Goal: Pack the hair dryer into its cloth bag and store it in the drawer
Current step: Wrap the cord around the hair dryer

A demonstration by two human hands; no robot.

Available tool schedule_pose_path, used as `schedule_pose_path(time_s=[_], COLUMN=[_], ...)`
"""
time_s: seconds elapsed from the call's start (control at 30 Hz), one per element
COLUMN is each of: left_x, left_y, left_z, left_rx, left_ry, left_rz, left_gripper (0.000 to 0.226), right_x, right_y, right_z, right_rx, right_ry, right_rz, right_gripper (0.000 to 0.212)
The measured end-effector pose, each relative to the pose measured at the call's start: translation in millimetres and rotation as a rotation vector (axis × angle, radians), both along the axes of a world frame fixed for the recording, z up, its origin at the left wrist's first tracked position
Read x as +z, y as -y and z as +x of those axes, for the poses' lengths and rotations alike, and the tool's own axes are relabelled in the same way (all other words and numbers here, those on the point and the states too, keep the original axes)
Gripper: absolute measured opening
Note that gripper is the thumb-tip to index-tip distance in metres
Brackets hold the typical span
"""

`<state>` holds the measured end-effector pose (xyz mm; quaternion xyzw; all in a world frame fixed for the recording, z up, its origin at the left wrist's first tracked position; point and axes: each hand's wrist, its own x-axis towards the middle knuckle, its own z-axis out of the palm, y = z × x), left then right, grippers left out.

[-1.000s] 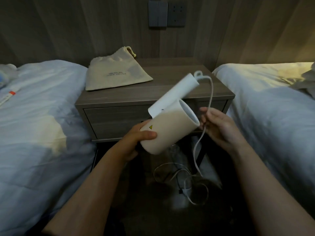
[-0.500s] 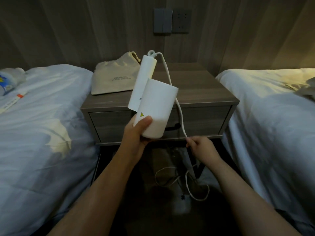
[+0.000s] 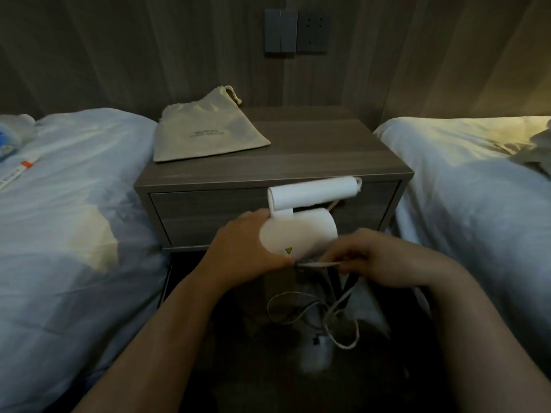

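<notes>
The left grip is closed round the barrel of the hair dryer, fingers wrapped over its near end beside the small yellow warning mark. The right grip pinches the cord and holds a short stretch of it taut just under the barrel, almost meeting the left.

Half a second ago the dryer stood upright and higher, its handle pointing up in front of the bag, and the right grip was low down on the cord, well apart from the dryer. Now the dryer has been lowered and turned, so the folded handle lies level and points right, in front of the drawer. The right grip has come up to the barrel, bringing the cord with it.

This looks like the start of winding the cord round the dryer, a tidy-up before bagging. Most of the cord is still slack, hanging in loose loops down to the dark floor; I cannot make out the plug clearly.

The cloth bag lies flat and untouched on the left rear of the bedside bench, its drawstring mouth toward the wall. The drawer is shut, so packing and storing are both still to do
</notes>
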<state>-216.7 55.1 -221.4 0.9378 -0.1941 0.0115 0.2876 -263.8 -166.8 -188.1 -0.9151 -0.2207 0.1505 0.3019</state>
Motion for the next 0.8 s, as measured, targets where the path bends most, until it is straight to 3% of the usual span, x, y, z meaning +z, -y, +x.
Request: schedule_pose_path(time_s=[0.13, 0.2, 0.37, 0.47, 0.63, 0.8], left_x=[-1.6, -1.3, -7.0, -8.9, -10.1, -10.3], left_y=[0.4, -0.5, -3.6, -6.5, -12.1, -10.7], left_z=[-3.3, -4.9, -2.8, 0.2, 2.0, 1.3], left_rx=[-0.141, -0.225, -0.341, -0.385, -0.465, -0.585], left_ry=[-0.036, -0.07, -0.103, -0.146, -0.287, -0.494], left_rz=[0.088, 0.115, 0.22, 0.238, 0.211, 0.114], left_gripper=[0.08, 0.078, 0.073, 0.07, 0.068, 0.064], right_x=[-11.0, -11.0, -10.3, -12.3, -11.3, -19.2], right_y=[-5.7, -8.2, -8.3, -9.1, 7.0, 25.4], right_z=[9.0, 9.2, 8.3, 9.6, 12.8, 15.0], right_rx=[-0.285, -0.414, -0.541, -0.527, -0.356, -0.204], right_ry=[0.302, 0.346, 0.416, 0.344, 0.108, -0.1], right_rz=[0.053, 0.047, -0.187, -0.226, 0.117, 0.361], right_gripper=[0.015, 0.01, 0.038, 0.04, 0.013, 0.027])
